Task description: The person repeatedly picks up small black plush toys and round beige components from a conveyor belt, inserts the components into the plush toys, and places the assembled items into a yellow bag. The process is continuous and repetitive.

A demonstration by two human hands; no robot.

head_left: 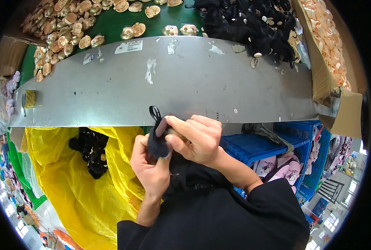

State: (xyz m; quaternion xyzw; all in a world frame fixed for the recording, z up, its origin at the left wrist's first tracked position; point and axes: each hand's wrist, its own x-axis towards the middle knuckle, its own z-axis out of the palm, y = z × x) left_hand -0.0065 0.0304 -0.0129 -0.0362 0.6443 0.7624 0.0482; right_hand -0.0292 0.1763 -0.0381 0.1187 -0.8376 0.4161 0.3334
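Both my hands are at the near edge of a grey metal table (185, 89). Between them is a small black furry plush piece (156, 143) with a black ribbon loop (154, 112) standing up from its top. My left hand (152, 173) grips the lower part of the plush piece from below, fingers closed. My right hand (200, 139) pinches its upper side, where a pinkish-mauve patch (161, 127) shows beside the thumb and forefinger. The fingers hide much of the piece, including whatever sits inside it.
Moulded face-shaped pieces (69, 29) are heaped at far left; black furry pieces (248, 25) lie at far right. A cardboard box (318, 62) holds peach-coloured parts (327, 37). Below the table edge are a yellow bag (69, 187) with black furry pieces (91, 154) and blue crates (252, 146).
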